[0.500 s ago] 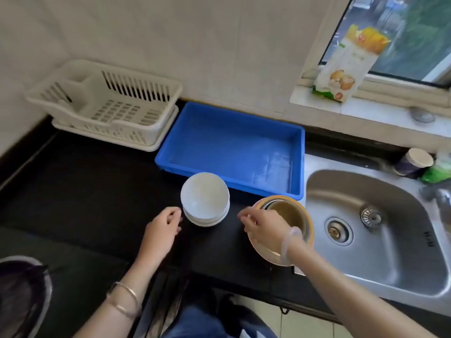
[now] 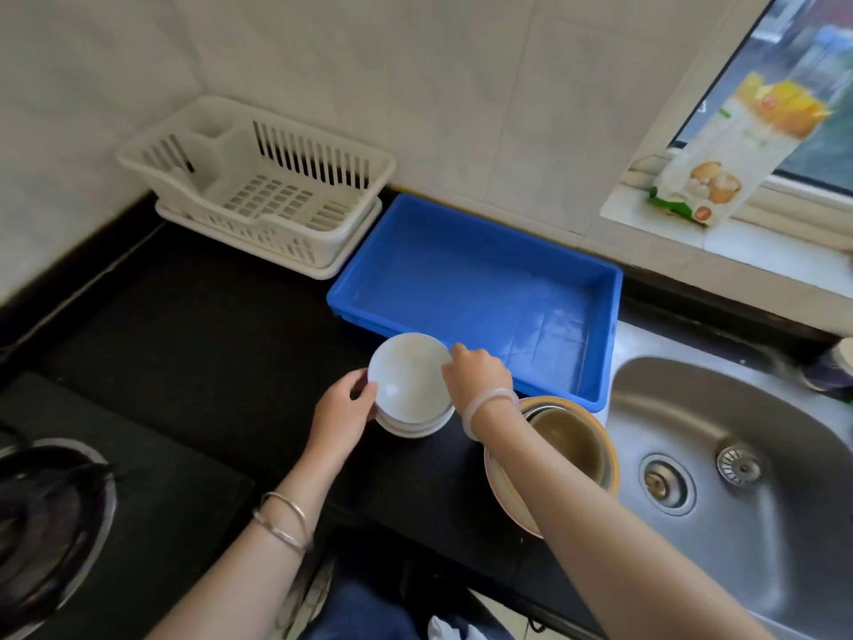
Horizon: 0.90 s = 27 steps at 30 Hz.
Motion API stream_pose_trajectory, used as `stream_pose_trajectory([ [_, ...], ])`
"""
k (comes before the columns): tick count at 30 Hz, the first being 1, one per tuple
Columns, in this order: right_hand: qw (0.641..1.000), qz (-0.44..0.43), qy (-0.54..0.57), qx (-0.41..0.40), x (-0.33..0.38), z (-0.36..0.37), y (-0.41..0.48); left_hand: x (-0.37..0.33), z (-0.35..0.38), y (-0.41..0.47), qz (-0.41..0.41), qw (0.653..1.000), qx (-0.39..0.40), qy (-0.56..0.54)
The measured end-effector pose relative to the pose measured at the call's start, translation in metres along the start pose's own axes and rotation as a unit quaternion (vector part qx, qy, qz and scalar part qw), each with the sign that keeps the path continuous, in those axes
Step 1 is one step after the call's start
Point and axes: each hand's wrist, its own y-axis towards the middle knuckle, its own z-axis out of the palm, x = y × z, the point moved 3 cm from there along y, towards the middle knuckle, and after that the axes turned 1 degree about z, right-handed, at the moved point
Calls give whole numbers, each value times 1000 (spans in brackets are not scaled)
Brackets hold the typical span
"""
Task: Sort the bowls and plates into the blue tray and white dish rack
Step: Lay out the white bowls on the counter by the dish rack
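Observation:
A stack of white bowls (image 2: 408, 385) sits on the black counter just in front of the blue tray (image 2: 475, 274). My left hand (image 2: 344, 411) holds the stack's left rim. My right hand (image 2: 477, 376) grips the top bowl's right rim, and that bowl looks slightly tilted. The white dish rack (image 2: 258, 187) stands at the back left with nothing in it. To the right of the bowls, a stack of tan plates with a metal bowl on top (image 2: 567, 445) lies partly under my right forearm.
A steel sink (image 2: 738, 455) lies to the right, with bottles at its far corner. A gas burner (image 2: 41, 501) is at the left front. A carton (image 2: 720, 154) stands on the window sill. The tiled wall runs close behind tray and rack.
My right hand left the tan plate stack and moved left onto the white bowls' right rim. My left hand closed on the left rim.

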Motion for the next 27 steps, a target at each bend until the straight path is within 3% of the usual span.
stream_pose_trajectory([
  [4, 999, -36, -11, 0, 1, -6, 1, 0, 1, -1, -4, 999, -16, -47],
  [11, 983, -28, 174, -43, -21, -26, -10, -1, 6, 1, -32, 998, -47, -15],
  [19, 970, -7, 232, -68, -43, -44, -21, -20, 16, -2, 26, 980, -118, 160],
  [27, 960, 9, 272, -68, -47, -50, -28, -28, 11, -7, 79, 976, -146, 140],
])
